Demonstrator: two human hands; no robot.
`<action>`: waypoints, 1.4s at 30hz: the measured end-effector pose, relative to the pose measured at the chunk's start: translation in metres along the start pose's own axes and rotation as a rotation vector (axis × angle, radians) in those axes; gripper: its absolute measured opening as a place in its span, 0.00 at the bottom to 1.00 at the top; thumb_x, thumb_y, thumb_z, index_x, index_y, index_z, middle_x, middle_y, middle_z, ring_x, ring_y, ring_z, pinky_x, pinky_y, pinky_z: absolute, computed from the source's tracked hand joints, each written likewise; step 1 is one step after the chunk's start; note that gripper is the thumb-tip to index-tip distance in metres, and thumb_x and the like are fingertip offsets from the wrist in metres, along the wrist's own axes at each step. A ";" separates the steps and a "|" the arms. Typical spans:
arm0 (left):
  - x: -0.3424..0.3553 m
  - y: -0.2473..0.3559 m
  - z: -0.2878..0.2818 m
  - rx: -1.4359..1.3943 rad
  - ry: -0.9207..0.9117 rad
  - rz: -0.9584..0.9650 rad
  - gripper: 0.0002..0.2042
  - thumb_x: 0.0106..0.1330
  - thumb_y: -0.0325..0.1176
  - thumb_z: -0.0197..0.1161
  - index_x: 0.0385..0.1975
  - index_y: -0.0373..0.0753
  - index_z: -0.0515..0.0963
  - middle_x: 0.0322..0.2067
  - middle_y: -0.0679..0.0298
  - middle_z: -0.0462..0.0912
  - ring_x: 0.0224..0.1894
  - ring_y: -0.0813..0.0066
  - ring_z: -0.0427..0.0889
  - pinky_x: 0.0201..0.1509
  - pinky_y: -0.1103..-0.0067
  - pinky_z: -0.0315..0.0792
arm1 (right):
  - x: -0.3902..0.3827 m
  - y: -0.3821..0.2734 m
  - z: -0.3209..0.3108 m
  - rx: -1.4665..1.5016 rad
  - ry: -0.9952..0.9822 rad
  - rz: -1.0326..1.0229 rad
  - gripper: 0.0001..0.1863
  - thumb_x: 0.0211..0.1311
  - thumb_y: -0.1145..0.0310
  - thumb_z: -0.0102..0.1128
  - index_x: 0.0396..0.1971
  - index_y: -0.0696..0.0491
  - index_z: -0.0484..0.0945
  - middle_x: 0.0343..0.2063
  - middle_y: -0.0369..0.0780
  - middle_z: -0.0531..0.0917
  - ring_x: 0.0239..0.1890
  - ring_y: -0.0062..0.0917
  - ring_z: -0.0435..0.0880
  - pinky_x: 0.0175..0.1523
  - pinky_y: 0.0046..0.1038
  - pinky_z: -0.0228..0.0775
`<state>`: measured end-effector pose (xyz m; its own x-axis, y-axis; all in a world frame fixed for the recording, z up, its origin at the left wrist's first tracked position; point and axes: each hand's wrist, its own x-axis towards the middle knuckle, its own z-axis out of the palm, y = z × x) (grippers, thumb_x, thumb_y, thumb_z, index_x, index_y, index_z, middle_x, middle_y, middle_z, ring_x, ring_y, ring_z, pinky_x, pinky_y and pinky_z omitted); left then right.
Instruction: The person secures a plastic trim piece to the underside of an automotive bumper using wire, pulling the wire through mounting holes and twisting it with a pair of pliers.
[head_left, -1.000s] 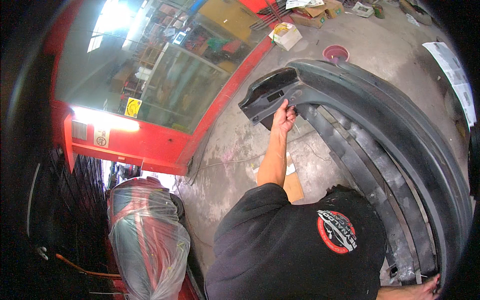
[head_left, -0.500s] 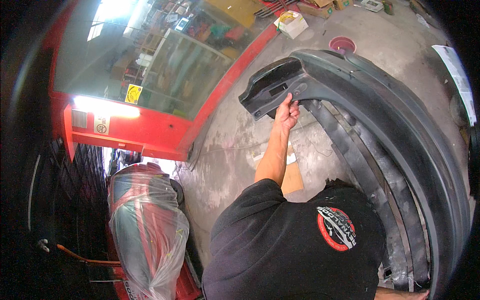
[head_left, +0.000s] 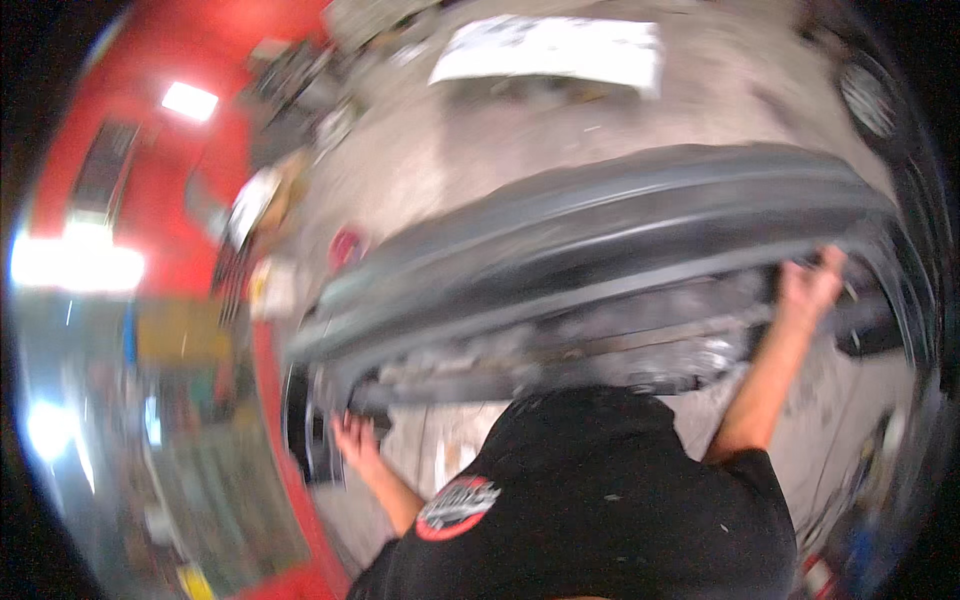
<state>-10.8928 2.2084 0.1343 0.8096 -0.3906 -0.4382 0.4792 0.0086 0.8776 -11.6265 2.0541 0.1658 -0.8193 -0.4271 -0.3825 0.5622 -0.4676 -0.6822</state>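
A long dark grey car bumper [head_left: 600, 240] stretches across the view in front of my chest, its curved outer face turned away from me. My left hand [head_left: 358, 442] is at the inner edge of its left end, fingers against it. Further right, my right hand [head_left: 812, 285] grips the inner edge near the right end. Both arms are spread wide, and the bumper seems held up between them. Motion blur smears the fingers and the black inner strips facing me.
A white-topped table [head_left: 550, 50] stands beyond the bumper. To the left are a red-framed glass partition [head_left: 220, 480], a white box [head_left: 273, 288] and a reddish bucket [head_left: 347, 247]. A car wheel [head_left: 867, 98] shows at the far right.
The view has swung round to the right. The bumper, which ran along my right side, now lies across in front of me. My right hand has come fully into sight.
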 end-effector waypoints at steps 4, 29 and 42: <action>0.060 -0.011 -0.050 -0.199 -0.283 0.005 0.17 0.62 0.46 0.57 0.22 0.37 0.71 0.10 0.71 0.63 0.07 0.85 0.50 0.07 0.85 0.44 | -0.028 -0.012 0.017 0.150 -0.107 -0.021 0.22 0.62 0.53 0.50 0.44 0.57 0.66 0.45 0.41 0.70 0.48 0.33 0.69 0.54 0.41 0.62; 0.148 0.031 -0.068 0.070 -0.374 -0.464 0.20 0.53 0.58 0.60 0.30 0.46 0.75 0.12 0.72 0.69 0.13 0.81 0.58 0.45 0.45 0.65 | -0.026 -0.024 0.003 0.208 -0.067 -0.003 0.23 0.63 0.54 0.50 0.45 0.60 0.65 0.46 0.43 0.71 0.47 0.29 0.72 0.49 0.32 0.69; 0.189 0.075 -0.055 0.234 -0.403 -0.346 0.24 0.55 0.63 0.52 0.29 0.47 0.79 0.12 0.65 0.71 0.13 0.73 0.60 0.41 0.56 0.66 | -0.008 -0.012 0.017 -0.339 0.056 -0.139 0.35 0.62 0.49 0.48 0.44 0.74 0.66 0.39 0.47 0.74 0.42 0.23 0.68 0.49 0.28 0.62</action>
<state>-10.6851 2.1857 0.1071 0.4044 -0.6543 -0.6390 0.5682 -0.3678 0.7362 -11.6251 2.0500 0.1873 -0.8955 -0.3299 -0.2989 0.3835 -0.2308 -0.8942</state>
